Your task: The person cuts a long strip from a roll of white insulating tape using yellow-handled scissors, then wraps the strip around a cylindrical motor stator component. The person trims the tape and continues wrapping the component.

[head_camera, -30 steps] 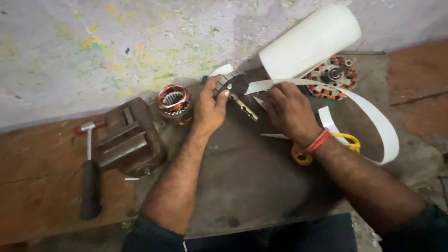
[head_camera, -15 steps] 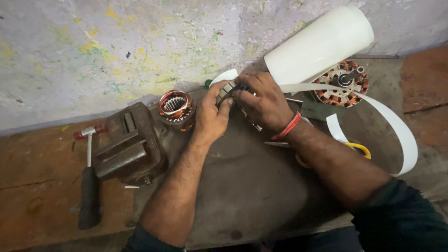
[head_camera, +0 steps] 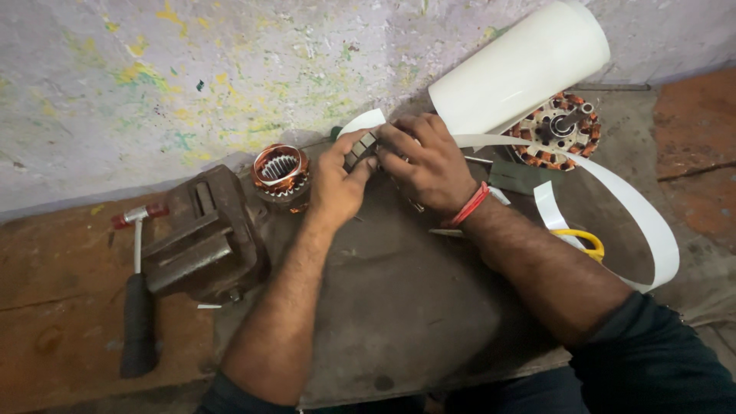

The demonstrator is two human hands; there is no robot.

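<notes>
The grey worktop [head_camera: 399,307] fills most of the view, set against a paint-flecked wall [head_camera: 153,84], with bare wood to the left. On it, toward the far right, lies a big white roll of sheet [head_camera: 521,69], from which a long white strip [head_camera: 636,222] curls out over the top and loops around the right side. Left of centre sits a heavy rusty vise [head_camera: 203,241], and beside it a hammer with a black handle [head_camera: 138,322] lies on the wood. Behind the strip is a wound copper fan stator [head_camera: 556,130]; a smaller copper-wound motor core [head_camera: 280,172] stands between the vise and the hands. Yellow-handled scissors [head_camera: 586,241] peek out by the right forearm. Both hands meet at the far edge of the worktop: the left hand [head_camera: 337,184] curls its fingers closed around a small dark slotted metal piece [head_camera: 360,149], and the right hand [head_camera: 425,165], with a red band at the wrist, bends over it, fingertips pinched at the same piece and at a white slip of sheet [head_camera: 364,121] sticking up just behind. Judging from this, the work is fitting the slip into the piece, and it likely goes best with the left hand keeping the piece steady while the right feeds the slip straight, without creasing it.
</notes>
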